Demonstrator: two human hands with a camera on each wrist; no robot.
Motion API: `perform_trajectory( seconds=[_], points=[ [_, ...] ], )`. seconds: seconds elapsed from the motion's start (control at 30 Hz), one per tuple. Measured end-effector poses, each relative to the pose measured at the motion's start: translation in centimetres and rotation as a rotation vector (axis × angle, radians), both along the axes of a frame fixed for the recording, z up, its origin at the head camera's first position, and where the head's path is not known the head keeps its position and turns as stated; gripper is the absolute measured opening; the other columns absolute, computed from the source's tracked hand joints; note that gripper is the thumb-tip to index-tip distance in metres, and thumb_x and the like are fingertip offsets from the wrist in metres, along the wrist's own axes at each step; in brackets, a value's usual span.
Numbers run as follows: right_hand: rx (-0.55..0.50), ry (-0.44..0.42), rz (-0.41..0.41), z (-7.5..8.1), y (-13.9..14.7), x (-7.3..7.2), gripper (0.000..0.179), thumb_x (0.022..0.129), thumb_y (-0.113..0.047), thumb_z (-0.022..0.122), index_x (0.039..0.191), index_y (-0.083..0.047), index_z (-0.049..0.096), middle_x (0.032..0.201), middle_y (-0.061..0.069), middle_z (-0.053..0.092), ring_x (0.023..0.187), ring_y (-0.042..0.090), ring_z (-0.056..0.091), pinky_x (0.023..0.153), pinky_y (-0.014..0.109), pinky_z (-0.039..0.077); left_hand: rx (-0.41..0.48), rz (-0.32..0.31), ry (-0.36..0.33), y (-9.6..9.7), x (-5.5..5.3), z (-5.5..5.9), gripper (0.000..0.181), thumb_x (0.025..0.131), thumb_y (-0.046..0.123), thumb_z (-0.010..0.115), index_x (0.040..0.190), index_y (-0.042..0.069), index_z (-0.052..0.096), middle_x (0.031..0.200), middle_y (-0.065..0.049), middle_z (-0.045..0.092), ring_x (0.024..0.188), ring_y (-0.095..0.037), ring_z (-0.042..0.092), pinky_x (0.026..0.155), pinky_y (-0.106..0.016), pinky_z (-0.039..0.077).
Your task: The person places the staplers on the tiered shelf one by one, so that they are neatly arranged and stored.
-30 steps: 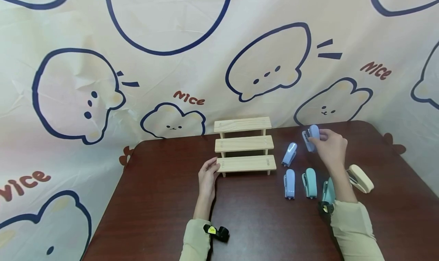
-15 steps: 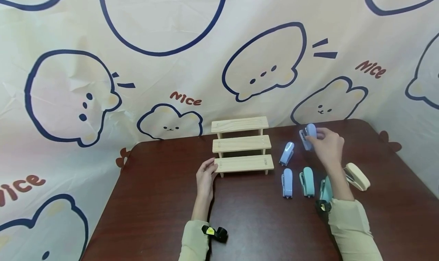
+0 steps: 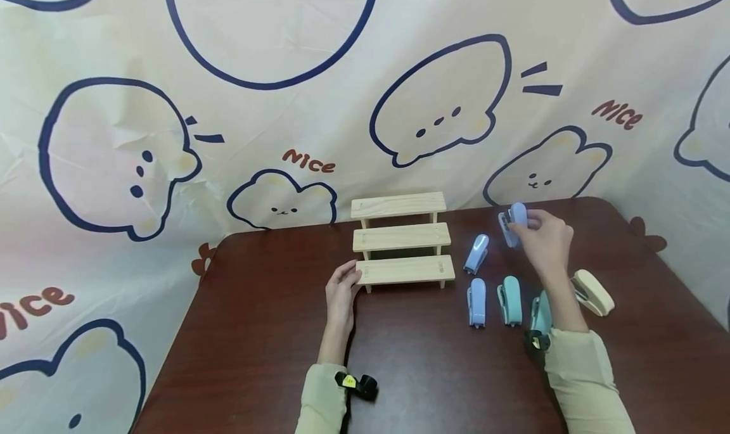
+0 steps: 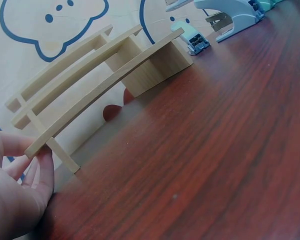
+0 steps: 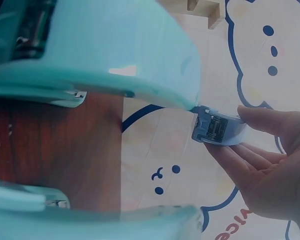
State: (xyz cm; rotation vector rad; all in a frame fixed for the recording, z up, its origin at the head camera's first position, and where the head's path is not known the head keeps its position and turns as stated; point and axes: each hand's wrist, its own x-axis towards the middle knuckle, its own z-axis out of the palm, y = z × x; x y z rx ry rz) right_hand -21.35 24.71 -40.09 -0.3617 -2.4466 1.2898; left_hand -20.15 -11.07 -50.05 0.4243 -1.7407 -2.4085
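Note:
A three-tier wooden stand (image 3: 405, 269) is at the table's back edge. My left hand (image 3: 341, 294) holds the left end of its lowest board; in the left wrist view the fingers (image 4: 46, 172) curl beneath that end. My right hand (image 3: 544, 241) pinches a periwinkle-blue stapler (image 3: 518, 222) between thumb and fingers at the back right. The right wrist view shows one end of this stapler (image 5: 220, 127) facing the camera. Left of the held stapler lies a small blue stapler (image 3: 476, 254), with another blue stapler (image 3: 477, 303) in front of it.
A teal stapler (image 3: 510, 301) lies right of the front blue one. A second teal stapler (image 3: 540, 313) is partly hidden by my right forearm, and a cream stapler (image 3: 594, 293) lies beyond that arm. A patterned cloth (image 3: 256, 123) hangs behind the brown table (image 3: 256, 332).
The head view has shifted slightly. Both hands keep their holds, on the stand and on the periwinkle-blue stapler, and stay nearly in place.

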Motion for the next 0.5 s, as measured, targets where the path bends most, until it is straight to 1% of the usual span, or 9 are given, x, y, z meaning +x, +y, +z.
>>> perform_trajectory(
  seconds=[0.1, 0.2, 0.37, 0.5],
  points=[
    [0.001, 0.013, -0.012, 0.4, 0.1, 0.0, 0.046, 0.1, -0.015, 0.069, 0.138, 0.009, 0.06, 0.131, 0.031, 0.064, 0.119, 0.047, 0.063, 0.094, 0.057, 0.054, 0.015, 0.002, 0.011, 0.3, -0.3, 0.1, 0.034, 0.097, -0.001, 0.064, 0.13, -0.009, 0.063, 0.114, -0.008, 0.066, 0.096, -0.013, 0.064, 0.082, -0.023, 0.055],
    [-0.014, 0.018, -0.028, 0.7, 0.2, 0.2, 0.047, 0.101, -0.018, 0.069, 0.139, 0.007, 0.06, 0.132, 0.029, 0.064, 0.121, 0.045, 0.063, 0.096, 0.056, 0.053, 0.011, -0.006, 0.013, 0.5, -0.3, 0.1, 0.034, 0.097, -0.001, 0.064, 0.13, -0.009, 0.064, 0.114, -0.009, 0.066, 0.096, -0.013, 0.064, 0.082, -0.023, 0.055],
    [-0.111, -0.019, -0.047, 1.2, 0.2, 0.4, 0.053, 0.1, -0.028, 0.071, 0.142, 0.003, 0.06, 0.136, 0.024, 0.063, 0.124, 0.04, 0.063, 0.101, 0.053, 0.051, -0.008, 0.003, 0.002, 0.3, 0.0, 0.1, 0.034, 0.097, 0.0, 0.064, 0.13, -0.008, 0.064, 0.115, -0.009, 0.066, 0.096, -0.013, 0.064, 0.082, -0.023, 0.055],
    [-0.197, -0.057, -0.035, 2.0, 0.2, 0.2, 0.058, 0.099, -0.036, 0.07, 0.144, -0.001, 0.059, 0.139, 0.02, 0.063, 0.127, 0.036, 0.062, 0.104, 0.048, 0.05, -0.013, 0.005, 0.001, 0.0, 0.2, 0.2, 0.035, 0.097, 0.001, 0.065, 0.131, -0.008, 0.063, 0.115, -0.008, 0.065, 0.097, -0.012, 0.062, 0.082, -0.023, 0.054]
  ],
)
